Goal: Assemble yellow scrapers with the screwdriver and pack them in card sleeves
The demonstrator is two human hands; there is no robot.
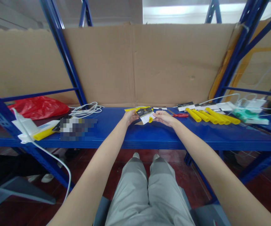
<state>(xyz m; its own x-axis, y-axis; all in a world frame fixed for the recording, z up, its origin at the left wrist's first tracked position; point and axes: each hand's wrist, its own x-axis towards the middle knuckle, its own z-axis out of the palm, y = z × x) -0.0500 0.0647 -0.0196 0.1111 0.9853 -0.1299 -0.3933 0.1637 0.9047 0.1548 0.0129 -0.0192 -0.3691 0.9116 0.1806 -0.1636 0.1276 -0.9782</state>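
Flat card packet [145, 115] (perhaps glossy) between both hands' fingers [135, 115].

At the centre of the frame, both hands meet over the shelf [149, 135]: the left hand [130, 116] and right hand [164, 117] on either side of a small packet [146, 115]. Right of the hands lies a screwdriver [180, 115], then a row of tubes [210, 115]. Behind them, cards [186, 106] rest against the cardboard [135, 62]. Left of centre sits a coil of cable [87, 109]; a plastic bag [40, 106] lies at far left.
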